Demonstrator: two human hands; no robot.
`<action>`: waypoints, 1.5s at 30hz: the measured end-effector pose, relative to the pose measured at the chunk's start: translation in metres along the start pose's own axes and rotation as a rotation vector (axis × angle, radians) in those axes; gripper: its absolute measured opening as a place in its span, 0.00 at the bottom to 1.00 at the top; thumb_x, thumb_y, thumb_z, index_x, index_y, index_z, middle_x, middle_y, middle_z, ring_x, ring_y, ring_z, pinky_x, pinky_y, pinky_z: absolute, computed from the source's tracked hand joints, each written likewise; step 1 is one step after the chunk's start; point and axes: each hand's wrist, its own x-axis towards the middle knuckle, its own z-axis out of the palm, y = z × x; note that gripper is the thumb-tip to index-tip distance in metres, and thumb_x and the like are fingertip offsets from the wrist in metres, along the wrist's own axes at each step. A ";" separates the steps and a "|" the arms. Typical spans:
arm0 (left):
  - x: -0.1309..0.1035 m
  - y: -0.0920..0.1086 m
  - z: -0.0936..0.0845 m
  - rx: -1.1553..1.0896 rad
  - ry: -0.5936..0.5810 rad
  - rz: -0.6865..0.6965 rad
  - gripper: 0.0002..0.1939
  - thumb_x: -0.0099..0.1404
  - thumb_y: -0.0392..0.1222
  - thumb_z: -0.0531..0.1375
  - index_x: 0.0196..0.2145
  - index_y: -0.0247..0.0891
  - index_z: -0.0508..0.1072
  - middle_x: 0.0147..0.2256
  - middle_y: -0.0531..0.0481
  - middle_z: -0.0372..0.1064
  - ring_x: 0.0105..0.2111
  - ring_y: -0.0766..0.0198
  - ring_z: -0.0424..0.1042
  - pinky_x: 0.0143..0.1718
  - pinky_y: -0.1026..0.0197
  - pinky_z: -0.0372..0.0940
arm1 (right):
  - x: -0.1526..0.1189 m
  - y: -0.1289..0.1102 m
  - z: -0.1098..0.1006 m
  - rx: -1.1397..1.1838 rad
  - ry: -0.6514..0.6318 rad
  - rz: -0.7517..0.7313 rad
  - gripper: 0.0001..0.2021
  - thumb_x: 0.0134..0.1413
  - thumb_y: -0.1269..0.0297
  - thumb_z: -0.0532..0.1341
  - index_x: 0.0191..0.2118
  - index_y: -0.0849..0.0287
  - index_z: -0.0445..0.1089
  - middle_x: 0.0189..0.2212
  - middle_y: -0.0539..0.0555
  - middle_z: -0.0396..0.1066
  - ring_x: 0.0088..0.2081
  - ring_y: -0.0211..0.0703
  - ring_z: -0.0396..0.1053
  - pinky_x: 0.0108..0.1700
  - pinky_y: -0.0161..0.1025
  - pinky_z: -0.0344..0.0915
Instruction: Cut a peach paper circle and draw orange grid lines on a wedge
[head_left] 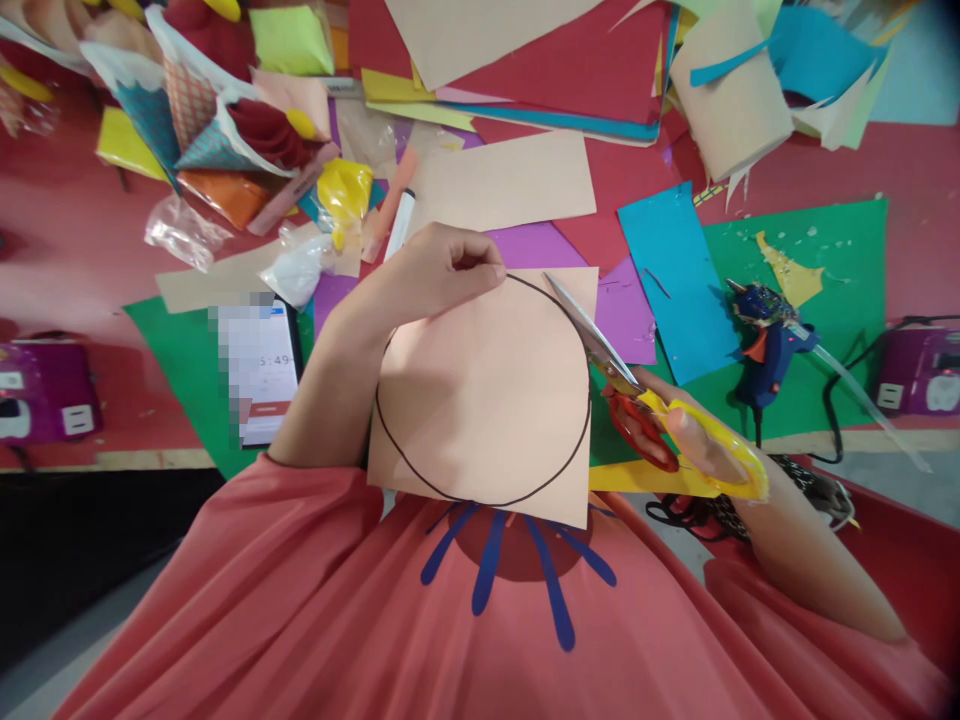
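Observation:
A beige sheet of craft paper (480, 400) with a large circle drawn on it in dark line lies in front of my body. My left hand (450, 270) pinches its top edge, thumb and fingers pressed together near the top of the circle. In my right hand (697, 440) is a pair of scissors (600, 345) with one yellow and one red handle. Their blades point up and left along the circle's upper right line, at the sheet's right side. The blades look nearly closed.
A blue glue gun (769, 365) rests on green paper (832, 260) at the right, its cord trailing. A phone (266, 375) lies left. Behind are stacked coloured sheets (525, 60), a marker (401, 222), paper cones (195, 110) and a beige roll (731, 100).

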 end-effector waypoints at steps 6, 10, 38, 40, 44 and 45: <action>0.002 -0.001 -0.002 0.043 -0.035 -0.002 0.08 0.56 0.37 0.57 0.21 0.38 0.67 0.17 0.57 0.55 0.18 0.71 0.55 0.20 0.65 0.51 | -0.001 0.001 -0.001 0.028 -0.002 0.022 0.32 0.53 0.33 0.55 0.51 0.56 0.60 0.24 0.44 0.53 0.17 0.28 0.45 0.17 0.35 0.40; 0.004 -0.003 -0.004 0.071 -0.046 0.031 0.08 0.58 0.39 0.57 0.22 0.37 0.68 0.19 0.56 0.59 0.19 0.71 0.57 0.23 0.64 0.53 | -0.001 0.003 -0.002 0.020 0.023 0.030 0.31 0.54 0.35 0.55 0.51 0.55 0.60 0.25 0.43 0.53 0.16 0.26 0.45 0.16 0.34 0.40; -0.071 -0.081 0.026 -0.677 0.498 -0.075 0.28 0.46 0.51 0.72 0.45 0.47 0.72 0.42 0.54 0.74 0.45 0.57 0.73 0.39 0.59 0.68 | 0.008 0.014 0.005 0.325 0.144 -0.043 0.34 0.41 0.27 0.59 0.41 0.54 0.63 0.23 0.44 0.58 0.12 0.27 0.48 0.13 0.32 0.46; -0.072 -0.080 0.026 -0.642 0.438 -0.124 0.21 0.48 0.53 0.71 0.39 0.46 0.74 0.37 0.54 0.76 0.42 0.56 0.75 0.37 0.58 0.68 | 0.011 0.014 0.004 0.315 0.137 -0.028 0.35 0.38 0.25 0.58 0.37 0.54 0.61 0.22 0.44 0.58 0.12 0.27 0.48 0.12 0.33 0.46; -0.073 -0.080 0.027 -0.529 0.350 -0.196 0.14 0.47 0.51 0.71 0.28 0.42 0.76 0.30 0.53 0.77 0.35 0.55 0.76 0.35 0.56 0.69 | 0.012 0.015 0.004 0.294 0.142 -0.024 0.37 0.34 0.22 0.57 0.35 0.55 0.60 0.21 0.44 0.58 0.12 0.28 0.48 0.13 0.34 0.45; -0.073 -0.080 0.027 -0.503 0.345 -0.209 0.14 0.46 0.51 0.71 0.28 0.41 0.76 0.30 0.52 0.77 0.35 0.55 0.76 0.35 0.56 0.70 | 0.012 0.014 0.004 0.290 0.145 -0.019 0.38 0.35 0.23 0.56 0.36 0.55 0.60 0.22 0.44 0.58 0.11 0.28 0.48 0.13 0.34 0.46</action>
